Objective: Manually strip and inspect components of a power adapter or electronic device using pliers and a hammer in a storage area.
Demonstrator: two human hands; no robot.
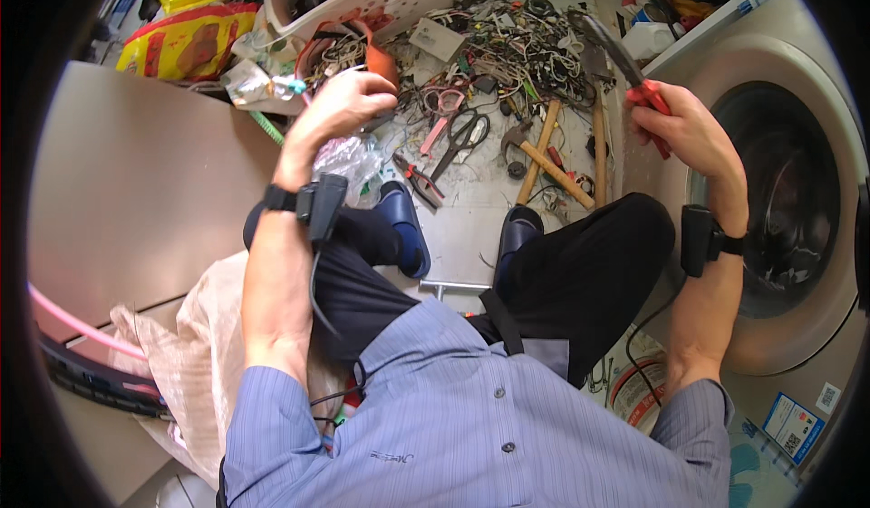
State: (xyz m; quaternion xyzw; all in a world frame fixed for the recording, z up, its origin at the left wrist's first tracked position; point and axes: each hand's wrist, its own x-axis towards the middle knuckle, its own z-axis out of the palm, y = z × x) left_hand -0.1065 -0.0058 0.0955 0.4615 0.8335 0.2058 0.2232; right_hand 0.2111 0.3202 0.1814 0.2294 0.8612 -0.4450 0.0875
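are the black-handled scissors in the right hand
No, the right hand holds a red-handled tool, while the black-handled scissors lie on the floor.

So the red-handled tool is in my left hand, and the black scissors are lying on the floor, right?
Not quite: the head view shows the red-handled tool in your right hand, not your left hand. The black scissors are indeed lying on the floor.

Blue pinstriped shirt (435, 435), short sleeves (267, 417), dark buttons (508, 447); black trousers (589, 277), navy slippers (396, 213), and black boxes (327, 207) on straps (279, 198) trail dark cables (314, 292)!
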